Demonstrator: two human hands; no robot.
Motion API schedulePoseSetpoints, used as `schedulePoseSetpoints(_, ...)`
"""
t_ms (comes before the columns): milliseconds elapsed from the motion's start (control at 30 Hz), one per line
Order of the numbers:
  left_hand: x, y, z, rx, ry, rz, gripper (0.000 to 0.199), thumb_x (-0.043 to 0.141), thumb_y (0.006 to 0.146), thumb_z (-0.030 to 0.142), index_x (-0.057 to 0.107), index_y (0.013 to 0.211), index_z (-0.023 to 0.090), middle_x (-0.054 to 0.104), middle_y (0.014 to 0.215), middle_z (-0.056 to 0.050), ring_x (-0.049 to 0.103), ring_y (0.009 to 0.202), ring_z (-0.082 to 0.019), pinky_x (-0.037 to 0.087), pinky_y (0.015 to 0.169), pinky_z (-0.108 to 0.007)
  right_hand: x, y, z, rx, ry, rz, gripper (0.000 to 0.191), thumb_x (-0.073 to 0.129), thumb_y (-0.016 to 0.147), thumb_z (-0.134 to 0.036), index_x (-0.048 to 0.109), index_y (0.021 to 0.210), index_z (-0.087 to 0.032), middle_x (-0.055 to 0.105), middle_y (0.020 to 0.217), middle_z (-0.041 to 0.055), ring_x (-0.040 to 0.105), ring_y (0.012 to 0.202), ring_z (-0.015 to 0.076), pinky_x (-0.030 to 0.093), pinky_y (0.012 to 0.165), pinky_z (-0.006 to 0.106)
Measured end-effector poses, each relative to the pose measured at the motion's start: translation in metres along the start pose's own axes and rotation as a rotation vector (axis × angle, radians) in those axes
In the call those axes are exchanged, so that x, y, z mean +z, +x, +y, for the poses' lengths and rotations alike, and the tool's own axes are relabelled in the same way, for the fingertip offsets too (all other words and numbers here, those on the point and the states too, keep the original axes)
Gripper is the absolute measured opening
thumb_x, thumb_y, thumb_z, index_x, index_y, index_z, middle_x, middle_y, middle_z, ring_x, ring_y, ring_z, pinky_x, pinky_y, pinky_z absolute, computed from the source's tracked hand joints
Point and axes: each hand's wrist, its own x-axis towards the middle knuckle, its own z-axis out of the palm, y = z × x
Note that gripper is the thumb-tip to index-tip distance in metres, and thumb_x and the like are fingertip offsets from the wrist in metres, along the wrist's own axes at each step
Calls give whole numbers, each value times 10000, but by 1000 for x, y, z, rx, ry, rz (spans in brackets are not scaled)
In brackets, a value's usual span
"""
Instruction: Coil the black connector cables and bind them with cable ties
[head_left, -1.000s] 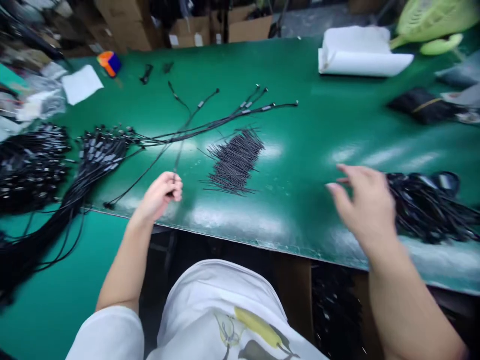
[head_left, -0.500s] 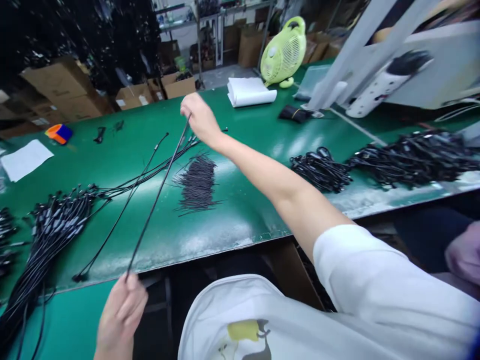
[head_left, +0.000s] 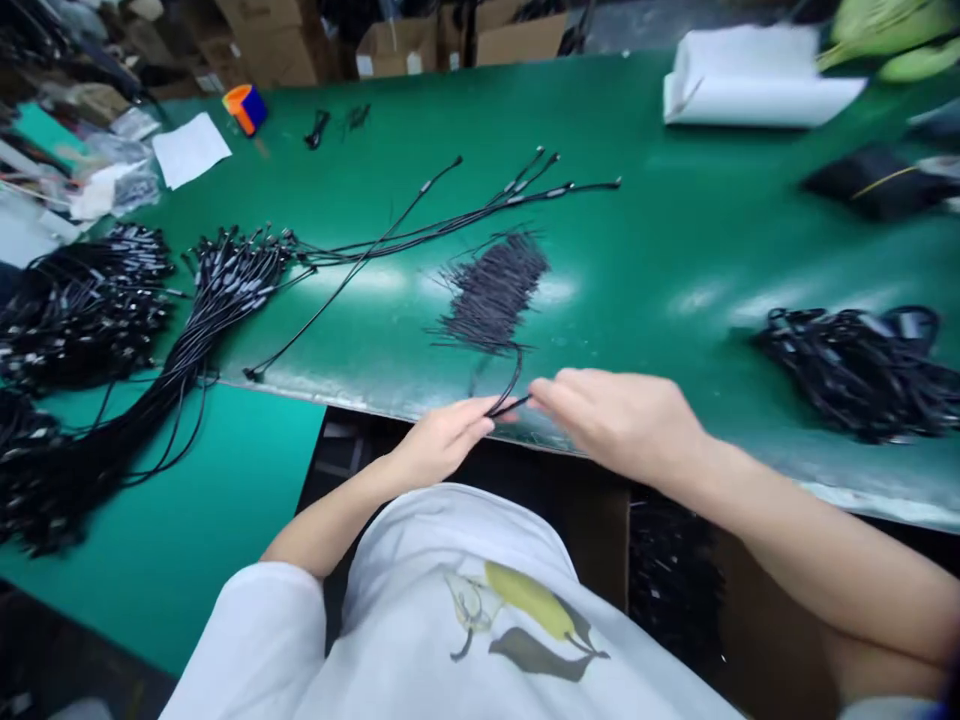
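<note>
1. From my remote seat, the largest thing in view is the green-topped workbench [head_left: 660,250], running across the frame, with a white paper roll [head_left: 757,80] at its far side.
2. Large bunches of black cable sit at either end: the left bunch [head_left: 225,290] spills over the bench's lower teal section, and the right bunch [head_left: 847,375] lies on the green top.
3. A few long branched cables [head_left: 450,225] stretch out from the left bunch across the middle.
4. At centre lies a dense pile of short black wires [head_left: 491,290], its strands roughly parallel.
5. The step in hand looks to me like handling one thin black wire [head_left: 516,375], which curves down from the pile's near edge to my operator's hands at the bench edge. I judge that it needs a secure pinch first.
6. The left hand [head_left: 442,440] is curled closed on the wire, and the right hand [head_left: 615,425] has its fingers extended at the wire's tip; I cannot tell whether it is gripping.
7. The wire looks thin, flexible and bent in a shallow hook.
</note>
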Motion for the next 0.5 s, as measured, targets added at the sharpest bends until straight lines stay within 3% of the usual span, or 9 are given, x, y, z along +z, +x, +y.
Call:
schedulePoseSetpoints(100,3,-2,2,-98,-101,-41,457,507,953,523,724,1090,145,627,795,-42,545,717,-136,487,733,-288,-4,5,18,121,53,-29,404,433,1021,-474,659,817,-209,631,709,45,539,648,138,253,550,305)
schedulePoseSetpoints(267,-22,-17,3,-320,-645,-74,413,702,810,544,643,803,136,323,560,70,260,476,-46,260,446,-194,11,-6,57,145,181,-70,461,354,1025,-550,685,970,-235,707,889,62,626,789,176,321,556,286)
schedulePoseSetpoints(400,-44,-27,3,-320,-899,169,259,713,819,397,646,802,147,211,523,95,158,422,-35,182,368,-158,30,-23,72,185,229,20,467,343,1031,-532,681,1094,-215,725,931,87,647,790,171,439,634,287)
schedulePoseSetpoints(500,-56,-31,7,-289,-970,365,186,593,917,295,689,942,138,225,531,87,180,418,-40,230,368,-138,39,-32,74,170,175,79,425,358,1040,-460,686,1102,-198,721,847,74,640,704,153,450,598,271)
